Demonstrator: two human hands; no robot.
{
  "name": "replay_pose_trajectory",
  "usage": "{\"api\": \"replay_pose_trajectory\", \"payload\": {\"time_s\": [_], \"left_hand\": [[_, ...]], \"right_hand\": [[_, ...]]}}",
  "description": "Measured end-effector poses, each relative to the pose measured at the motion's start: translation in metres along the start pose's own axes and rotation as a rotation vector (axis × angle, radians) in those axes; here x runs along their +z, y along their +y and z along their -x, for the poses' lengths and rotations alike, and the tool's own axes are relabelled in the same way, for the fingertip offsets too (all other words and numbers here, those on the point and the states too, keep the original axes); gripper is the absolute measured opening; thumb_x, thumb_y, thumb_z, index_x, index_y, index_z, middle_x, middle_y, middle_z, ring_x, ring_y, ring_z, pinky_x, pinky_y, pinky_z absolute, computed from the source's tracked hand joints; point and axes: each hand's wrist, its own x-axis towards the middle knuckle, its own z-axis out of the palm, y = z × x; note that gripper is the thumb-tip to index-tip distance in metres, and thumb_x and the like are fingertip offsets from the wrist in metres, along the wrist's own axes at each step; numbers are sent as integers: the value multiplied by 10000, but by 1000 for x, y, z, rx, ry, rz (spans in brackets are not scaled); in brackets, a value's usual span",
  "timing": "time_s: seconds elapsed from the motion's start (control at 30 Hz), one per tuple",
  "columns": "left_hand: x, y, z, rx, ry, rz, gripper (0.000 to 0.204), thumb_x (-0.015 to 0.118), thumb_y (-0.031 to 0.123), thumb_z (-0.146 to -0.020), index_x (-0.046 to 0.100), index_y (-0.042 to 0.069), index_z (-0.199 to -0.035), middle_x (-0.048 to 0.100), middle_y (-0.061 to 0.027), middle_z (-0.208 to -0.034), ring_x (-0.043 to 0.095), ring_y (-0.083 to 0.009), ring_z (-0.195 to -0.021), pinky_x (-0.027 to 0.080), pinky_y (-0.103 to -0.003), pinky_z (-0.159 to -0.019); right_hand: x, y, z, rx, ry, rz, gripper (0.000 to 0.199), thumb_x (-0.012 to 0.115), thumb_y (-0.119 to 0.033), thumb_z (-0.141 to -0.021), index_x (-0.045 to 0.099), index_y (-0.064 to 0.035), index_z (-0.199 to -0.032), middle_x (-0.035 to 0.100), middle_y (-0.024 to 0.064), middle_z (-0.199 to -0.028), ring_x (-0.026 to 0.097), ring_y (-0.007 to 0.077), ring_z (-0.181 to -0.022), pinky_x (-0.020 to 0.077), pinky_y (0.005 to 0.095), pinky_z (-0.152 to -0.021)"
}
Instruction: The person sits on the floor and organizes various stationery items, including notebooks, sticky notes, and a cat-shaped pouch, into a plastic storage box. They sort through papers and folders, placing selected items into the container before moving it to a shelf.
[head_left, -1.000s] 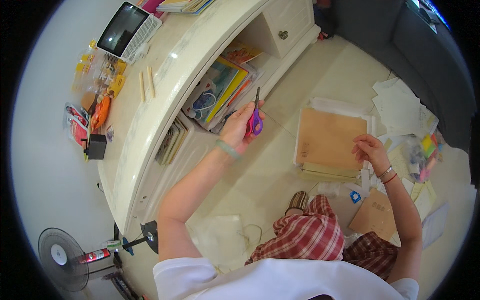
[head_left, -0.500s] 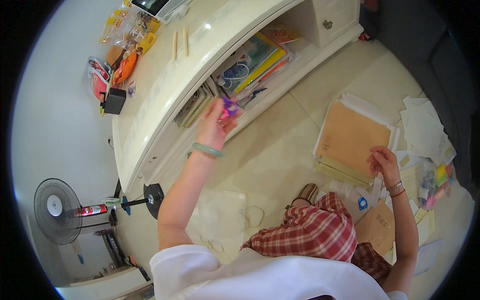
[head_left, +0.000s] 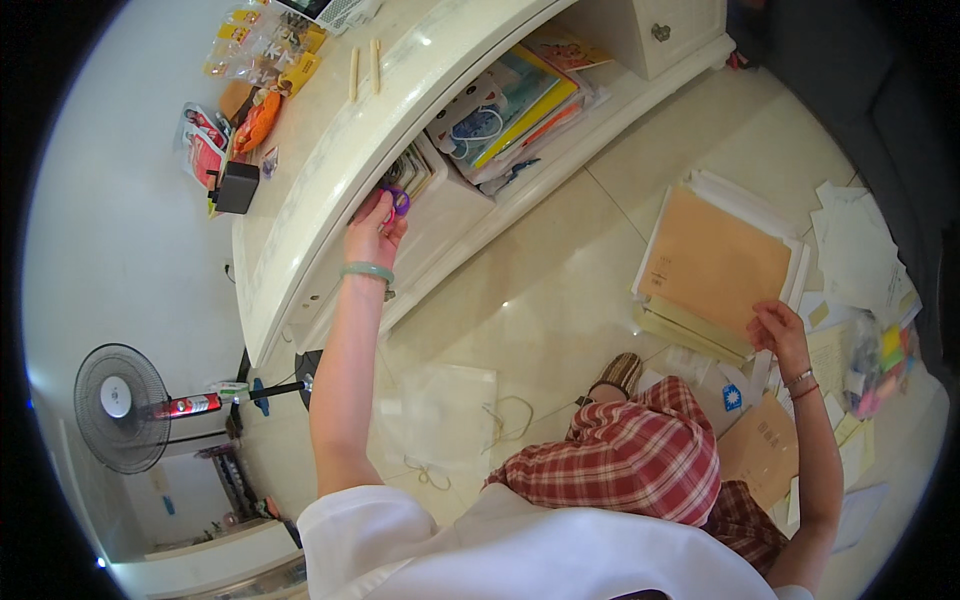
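A pale wall [head_left: 85,220] is running behind the curving cream cabinet [head_left: 320,150], whose glossy top is catching a glint [head_left: 427,42] near its front edge. A panel [head_left: 690,45] with a metal knob [head_left: 660,33] is facing outward toward its right end. Beyond its left corner a fan [head_left: 118,400] is standing; pale floor tiles [head_left: 540,290] are stretching toward dark furniture [head_left: 850,110].
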Motion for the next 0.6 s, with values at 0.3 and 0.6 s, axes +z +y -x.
{"api": "replay_pose_trajectory", "payload": {"time_s": [0.3, 0.6], "left_hand": [[-12, -13, -7, 167, -129, 193, 293, 582, -34, -830, 533, -34, -1119, 563, -126, -1151, 567, -263, -1060, 473, -370, -966], [-5, -20, -26, 206, 191, -2, 256, 719, 132, -785, 616, 86, -1015, 647, -29, -881, 599, -139, -673, 512, -278, -588]], "right_hand": [[-13, 17, 4, 13, 9, 8, 158, 519, -150, -906, 567, -36, -1003, 628, 74, -766, 575, 110, -566, 479, 236, -510], [-7, 20, 9, 44, -35, 2, 168, 532, -178, -904, 565, -51, -1010, 619, 55, -758, 564, 102, -571, 473, 229, -511]]}}
